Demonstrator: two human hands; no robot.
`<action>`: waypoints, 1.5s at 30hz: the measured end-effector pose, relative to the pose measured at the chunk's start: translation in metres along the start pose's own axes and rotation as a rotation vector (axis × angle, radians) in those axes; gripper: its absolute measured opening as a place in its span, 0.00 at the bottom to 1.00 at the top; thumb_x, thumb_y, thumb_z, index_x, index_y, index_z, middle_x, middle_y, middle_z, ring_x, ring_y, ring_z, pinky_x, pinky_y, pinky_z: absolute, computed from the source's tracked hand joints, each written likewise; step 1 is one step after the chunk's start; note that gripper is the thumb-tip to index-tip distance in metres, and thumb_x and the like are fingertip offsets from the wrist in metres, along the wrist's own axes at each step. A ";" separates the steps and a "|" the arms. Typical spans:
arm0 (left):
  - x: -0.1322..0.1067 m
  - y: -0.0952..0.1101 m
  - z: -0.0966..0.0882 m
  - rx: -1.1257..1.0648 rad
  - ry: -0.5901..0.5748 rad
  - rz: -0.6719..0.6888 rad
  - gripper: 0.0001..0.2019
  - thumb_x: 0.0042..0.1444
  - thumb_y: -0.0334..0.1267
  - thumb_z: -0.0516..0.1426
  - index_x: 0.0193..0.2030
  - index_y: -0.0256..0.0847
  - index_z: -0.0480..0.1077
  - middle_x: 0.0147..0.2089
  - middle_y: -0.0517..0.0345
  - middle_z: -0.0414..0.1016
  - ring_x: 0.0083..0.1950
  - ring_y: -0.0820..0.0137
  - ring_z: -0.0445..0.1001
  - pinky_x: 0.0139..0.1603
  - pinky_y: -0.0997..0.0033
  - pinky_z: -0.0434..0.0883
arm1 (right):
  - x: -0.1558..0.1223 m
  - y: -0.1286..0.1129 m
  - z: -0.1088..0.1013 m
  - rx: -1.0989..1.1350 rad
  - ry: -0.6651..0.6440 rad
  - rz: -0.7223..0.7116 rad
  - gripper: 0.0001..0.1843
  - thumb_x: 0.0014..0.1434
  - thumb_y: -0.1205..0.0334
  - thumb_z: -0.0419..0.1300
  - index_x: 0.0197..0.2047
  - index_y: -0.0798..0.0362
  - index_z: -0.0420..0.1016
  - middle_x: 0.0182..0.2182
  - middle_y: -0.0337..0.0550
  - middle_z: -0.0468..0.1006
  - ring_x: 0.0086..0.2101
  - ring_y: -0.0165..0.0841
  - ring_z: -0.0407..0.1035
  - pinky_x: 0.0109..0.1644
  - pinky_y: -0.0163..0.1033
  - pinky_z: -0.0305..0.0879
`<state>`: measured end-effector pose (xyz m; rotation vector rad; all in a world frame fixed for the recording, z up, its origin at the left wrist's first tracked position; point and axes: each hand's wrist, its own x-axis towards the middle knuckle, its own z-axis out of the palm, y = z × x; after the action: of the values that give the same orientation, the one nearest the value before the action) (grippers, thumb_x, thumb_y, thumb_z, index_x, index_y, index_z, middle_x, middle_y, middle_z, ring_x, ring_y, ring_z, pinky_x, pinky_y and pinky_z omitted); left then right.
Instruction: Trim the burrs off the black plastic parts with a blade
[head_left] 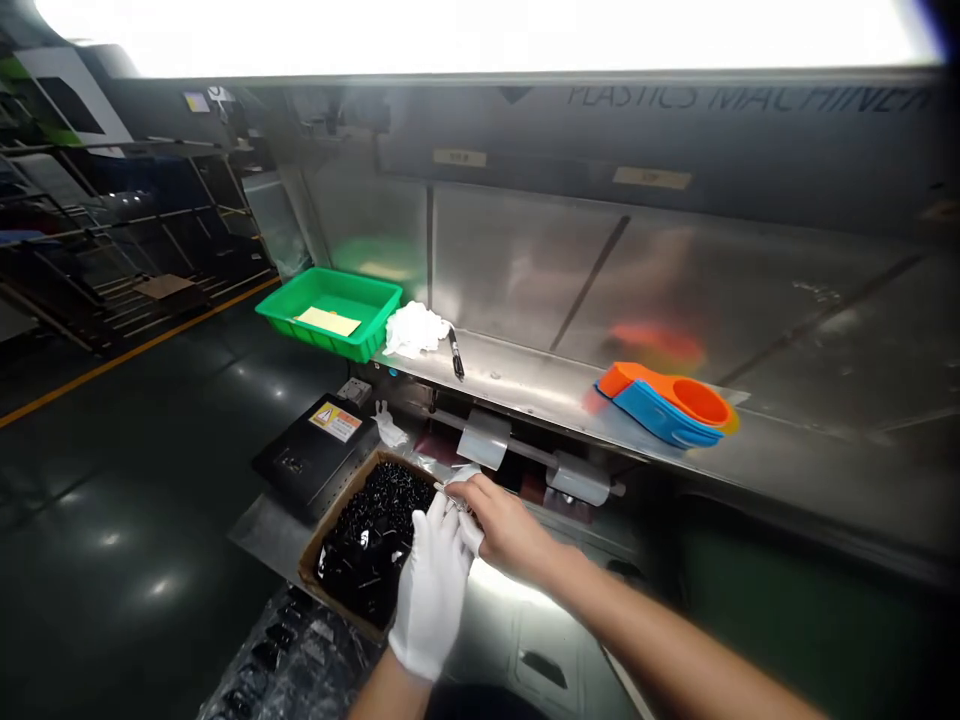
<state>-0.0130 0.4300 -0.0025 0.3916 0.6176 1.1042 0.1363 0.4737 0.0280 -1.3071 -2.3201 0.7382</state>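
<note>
My left hand (pixel 431 590), in a white glove, and my bare right hand (pixel 502 525) meet above a cardboard box (pixel 337 500). Their fingers close together on a small shiny part (pixel 454 497), too small to make out clearly. The box is heaped with small black glossy pieces (pixel 371 540), and my left hand hangs over its right side. A strip of white material (pixel 465 472) shows just beyond my right fingers.
A steel shelf (pixel 517 385) runs ahead, holding a green tray (pixel 352 280), a white cloth (pixel 416 330), a black marker (pixel 456 355) and an orange-and-blue plastic piece (pixel 664 405). A black device (pixel 315 450) and a white glove (pixel 390 425) sit left of the hands.
</note>
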 end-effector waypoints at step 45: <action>0.179 0.159 0.073 1.937 0.117 0.995 0.28 0.59 0.29 0.57 0.68 0.38 0.68 0.69 0.39 0.70 0.53 0.51 0.76 0.53 0.51 0.76 | 0.230 0.003 -0.153 -0.071 0.461 0.143 0.20 0.62 0.70 0.63 0.57 0.49 0.81 0.54 0.48 0.82 0.53 0.42 0.76 0.63 0.50 0.70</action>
<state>-0.0230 0.6588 0.0987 2.5027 1.5716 1.0646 0.1088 0.7139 0.1624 -1.5011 -1.9134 0.3464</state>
